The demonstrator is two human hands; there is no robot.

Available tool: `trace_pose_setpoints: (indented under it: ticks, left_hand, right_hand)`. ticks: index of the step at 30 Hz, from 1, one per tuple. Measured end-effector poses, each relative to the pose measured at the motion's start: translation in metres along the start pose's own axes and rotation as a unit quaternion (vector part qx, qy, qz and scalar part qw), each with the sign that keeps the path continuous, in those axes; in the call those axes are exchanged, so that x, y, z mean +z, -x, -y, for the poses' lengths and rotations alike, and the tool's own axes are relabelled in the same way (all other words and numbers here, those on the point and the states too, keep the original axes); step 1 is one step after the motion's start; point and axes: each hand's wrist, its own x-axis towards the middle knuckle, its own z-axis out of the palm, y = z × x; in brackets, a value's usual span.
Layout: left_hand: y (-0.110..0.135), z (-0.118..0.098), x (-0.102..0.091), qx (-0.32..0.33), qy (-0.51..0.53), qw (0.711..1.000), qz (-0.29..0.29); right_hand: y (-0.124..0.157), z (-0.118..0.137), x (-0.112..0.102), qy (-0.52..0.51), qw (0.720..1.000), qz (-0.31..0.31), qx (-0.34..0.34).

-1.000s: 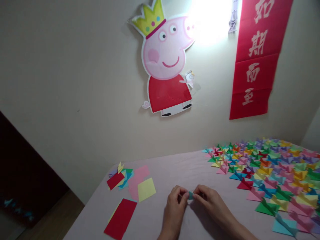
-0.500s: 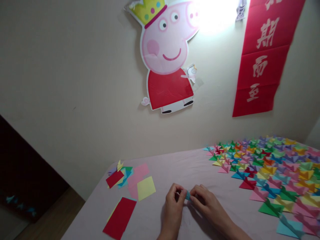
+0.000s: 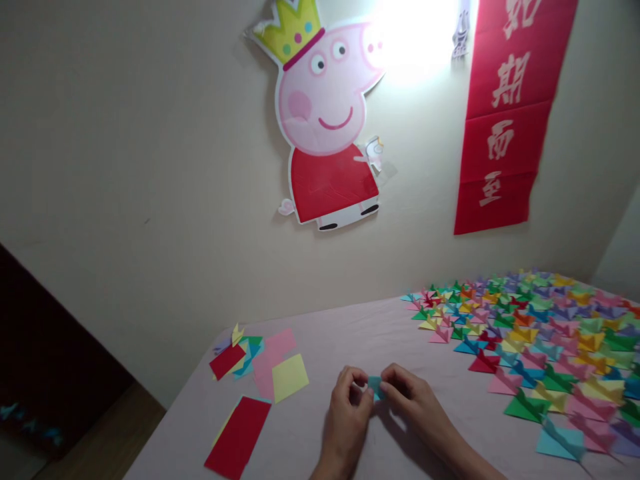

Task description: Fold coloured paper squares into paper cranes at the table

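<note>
Between my fingertips is a small piece of folded light-blue paper (image 3: 375, 386), held just over the pale pink cloth. My left hand (image 3: 349, 405) pinches its left edge between thumb and fingers. On the opposite side, my right hand (image 3: 411, 402) grips the right edge, thumb and bent fingers closed on it. The fingers cover both ends of the paper, so its full shape is hidden. Nearest on the left lies a yellow paper sheet (image 3: 291, 378), partly over pink sheets (image 3: 263, 369).
Rows of colourful folded paper cranes (image 3: 550, 360) cover the right side of the cloth-covered surface (image 3: 320, 443). A stack topped with red paper (image 3: 239, 437) lies front left, more paper (image 3: 227, 362) behind it. A pig cutout (image 3: 333, 133) and red banner (image 3: 505, 133) hang on the wall.
The light-blue paper now shows a wider face between my fingers, and my hands have moved slightly apart. The whole view has shifted a little.
</note>
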Motion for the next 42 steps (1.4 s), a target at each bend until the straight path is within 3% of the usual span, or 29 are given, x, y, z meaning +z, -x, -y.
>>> trace_pose_setpoints:
  ticks: [5, 11, 15, 24, 28, 31, 35, 40, 42]
  left_hand:
    - [0.002, -0.004, -0.002, -0.02, 0.023, 0.999, 0.016]
    - [0.005, -0.008, 0.002, 0.012, -0.01, 0.999, 0.031]
    - [0.006, -0.011, 0.003, 0.033, -0.047, 0.998, 0.029]
    - [0.008, -0.014, -0.002, -0.02, -0.021, 1.0, -0.002]
    - [0.009, -0.015, -0.001, -0.032, -0.044, 0.998, -0.011]
    - [0.009, -0.016, 0.002, 0.021, -0.151, 0.988, 0.0]
    - [0.01, -0.017, 0.003, 0.052, -0.257, 0.965, 0.019]
    - [0.011, -0.019, -0.004, 0.069, -0.283, 0.955, 0.055]
    - [0.011, -0.018, -0.006, 0.079, -0.288, 0.952, 0.069]
  right_hand:
    - [0.0, -0.007, 0.0, -0.035, 0.999, 0.016, 0.02]
    - [-0.001, -0.01, 0.001, 0.049, 0.995, -0.037, -0.084]
    - [-0.002, -0.013, 0.001, 0.08, 0.989, -0.026, -0.125]
    - [-0.002, -0.007, -0.008, 0.14, 0.987, -0.013, -0.078]
    - [-0.002, -0.005, -0.011, 0.227, 0.973, 0.01, -0.046]
    - [-0.001, -0.003, -0.011, 0.312, 0.948, 0.033, -0.054]
    - [0.001, 0.003, -0.013, 0.341, 0.934, 0.054, -0.093]
    - [0.005, 0.008, -0.017, 0.313, 0.922, 0.15, -0.172]
    - [0.006, 0.006, -0.016, 0.341, 0.907, 0.158, -0.193]
